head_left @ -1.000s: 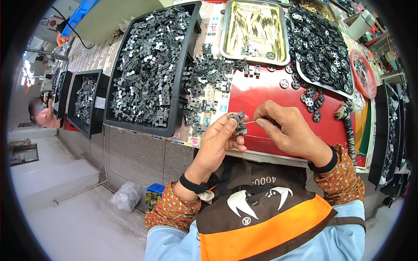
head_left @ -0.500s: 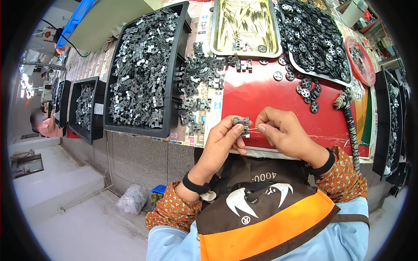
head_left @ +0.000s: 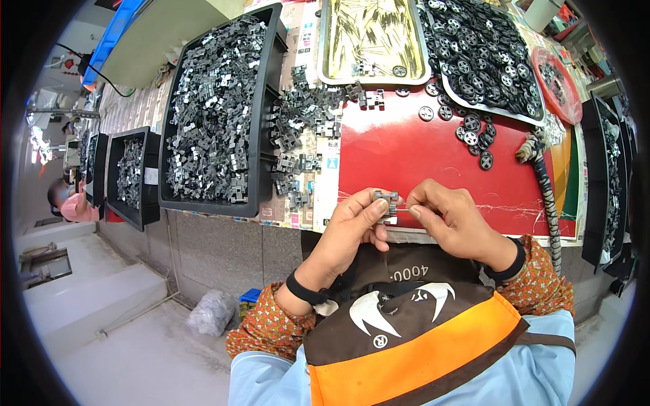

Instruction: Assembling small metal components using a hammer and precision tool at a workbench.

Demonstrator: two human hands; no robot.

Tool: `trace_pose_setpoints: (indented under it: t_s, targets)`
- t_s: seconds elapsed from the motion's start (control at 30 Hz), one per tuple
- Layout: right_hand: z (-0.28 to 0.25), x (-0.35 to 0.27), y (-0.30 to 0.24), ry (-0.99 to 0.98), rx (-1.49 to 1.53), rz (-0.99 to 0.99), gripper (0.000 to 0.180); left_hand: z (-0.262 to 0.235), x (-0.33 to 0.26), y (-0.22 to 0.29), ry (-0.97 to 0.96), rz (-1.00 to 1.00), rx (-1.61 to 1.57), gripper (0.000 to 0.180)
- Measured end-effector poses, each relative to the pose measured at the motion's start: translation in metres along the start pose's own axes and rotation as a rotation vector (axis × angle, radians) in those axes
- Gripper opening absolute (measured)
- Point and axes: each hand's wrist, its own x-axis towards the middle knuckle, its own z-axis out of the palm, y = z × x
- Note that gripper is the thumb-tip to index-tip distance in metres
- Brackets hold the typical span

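Between the fingertips of my left hand (head_left: 347,229) is a small grey plastic part (head_left: 387,196) with a shiny look. My right hand (head_left: 455,220) pinches a thin metal pin (head_left: 403,210), whose far end meets the side of that part. How deep it sits is too small to tell. Both hands are over the near edge of a red sheet (head_left: 399,152). Beyond them, several small black wheels with silver spokes (head_left: 486,160) lie on the sheet. A shallow metal tray (head_left: 323,47) of similar thin pins stands at the back.
A large black bin (head_left: 263,162) full of grey parts stands left, with more parts (head_left: 288,128) heaped beside it. Back right is a tray (head_left: 491,110) piled with wheels. A red plastic bowl (head_left: 574,101) and a wrapped cord-like bar (head_left: 544,189) lie at the right.
Both hands have shifted slightly right and toward me, with the grey part and pin still between them. The view has moved a little.
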Motion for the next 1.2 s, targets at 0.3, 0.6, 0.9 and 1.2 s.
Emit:
trace_pose_setpoints:
  t_s: [0.3, 0.6, 0.9, 1.2]
  targets:
    - [-0.012, -0.002, 0.009, -0.024, 0.130, 0.120, 0.008, 0.003, 0.001, -0.001, 0.024, 0.046, 0.082, 0.027]
    - [0.015, -0.017, 0.014, 0.215, -0.107, -0.085, 0.005, 0.011, 0.000, -0.003, 0.078, 0.080, 0.260, 0.024]
    - [0.024, -0.028, 0.016, 0.183, 0.299, 0.228, 0.009, 0.019, -0.003, -0.005, 0.073, 0.095, 0.311, 0.025]
    - [0.031, -0.029, 0.015, 0.279, 0.275, 0.218, 0.012, 0.016, -0.002, -0.005, 0.070, 0.017, 0.222, 0.027]
